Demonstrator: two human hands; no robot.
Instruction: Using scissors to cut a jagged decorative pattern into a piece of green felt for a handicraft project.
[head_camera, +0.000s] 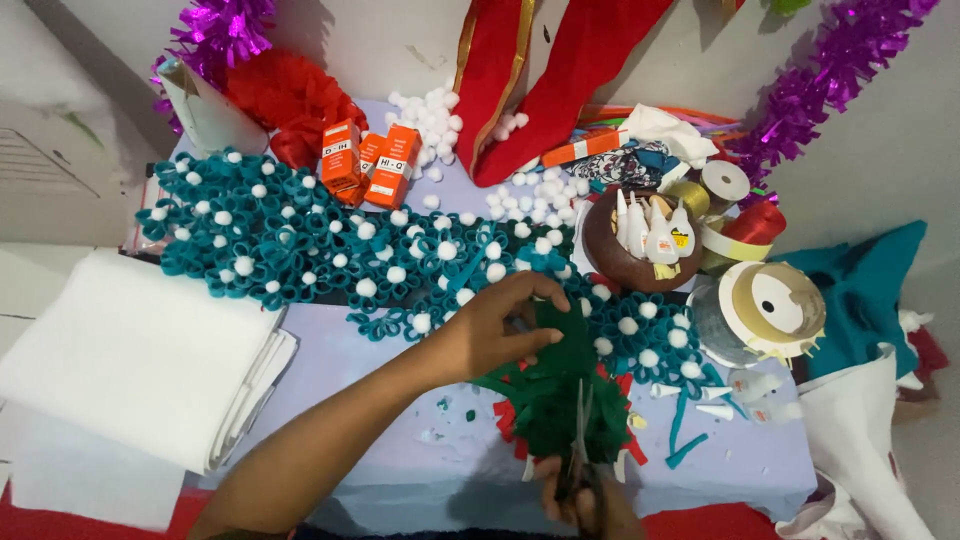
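My left hand (500, 325) grips the upper edge of a dark green felt piece (562, 385) in the middle of the lilac table (380, 440). My right hand (585, 505), at the bottom edge of the view, holds a pair of scissors (581, 430) whose blades point up into the green felt. Red felt strips (508, 418) stick out from under the green piece. Just beyond my left hand lies a long band of teal felt flowers (300, 240) with white pompom centres.
A folded white sheet (130, 360) lies at the left. Orange small boxes (370, 165), loose white pompoms (430, 115), a brown bowl of glue bottles (650, 240), ribbon spools (775, 305), red fabric and purple tinsel (820, 85) crowd the back and right.
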